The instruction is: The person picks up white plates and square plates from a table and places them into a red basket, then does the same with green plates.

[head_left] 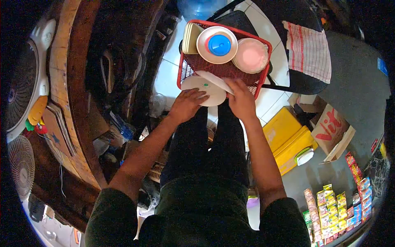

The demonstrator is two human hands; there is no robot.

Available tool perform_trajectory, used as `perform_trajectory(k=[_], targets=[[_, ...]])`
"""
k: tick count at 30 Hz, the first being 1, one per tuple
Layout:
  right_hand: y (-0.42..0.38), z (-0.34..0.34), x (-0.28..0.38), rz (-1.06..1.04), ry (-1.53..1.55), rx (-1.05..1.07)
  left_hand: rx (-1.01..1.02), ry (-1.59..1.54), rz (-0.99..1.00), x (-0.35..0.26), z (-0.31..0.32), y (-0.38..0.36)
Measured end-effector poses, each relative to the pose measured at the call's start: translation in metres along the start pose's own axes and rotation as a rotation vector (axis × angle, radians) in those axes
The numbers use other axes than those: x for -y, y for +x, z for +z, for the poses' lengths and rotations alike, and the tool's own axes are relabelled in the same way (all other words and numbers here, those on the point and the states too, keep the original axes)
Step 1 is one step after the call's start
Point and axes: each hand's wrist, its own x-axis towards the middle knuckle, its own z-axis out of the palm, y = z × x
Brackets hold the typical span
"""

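My left hand is closed on the near left edge of a round whitish plate, which has a small green mark at its middle. In my right hand is a second pale plate, tilted up over the far part of the first one. Both plates are at the near edge of a red plastic basket. Inside it are a pale bowl with a blue round item in it, stacked pinkish bowls or plates and upright cream square-edged pieces.
A striped cloth hangs over a dark surface at the right. Below it are a yellow container, a cardboard box and hanging sachets. Left, a wooden edge and fans border the space. A blue water jug is at the top.
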Motion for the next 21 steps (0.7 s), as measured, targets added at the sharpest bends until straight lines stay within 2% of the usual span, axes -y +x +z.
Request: perform_trajectory(k=[2,7,14,16,18,21], targets=[[0.003,0.014,-0.004,-0.08,-0.115,-0.003,-0.025,-0.007,0.003,0.001,0.001,0.003],[0.013,0.036,-0.01,-0.101,-0.126,0.058,-0.058,-0.1,-0.031,0.001,-0.01,0.011],[0.01,0.06,-0.024,-0.097,-0.06,0.168,-0.034,-0.157,-0.078,0.004,-0.005,0.005],[0.009,0.06,-0.024,-0.104,-0.051,0.186,-0.103,-0.304,-0.072,0.008,-0.003,-0.001],[0.01,0.055,-0.023,-0.161,-0.063,0.21,-0.096,-0.26,-0.068,0.012,-0.009,-0.008],[0.011,0.045,-0.015,-0.109,0.053,0.277,-0.107,-0.211,-0.082,0.011,-0.027,-0.005]])
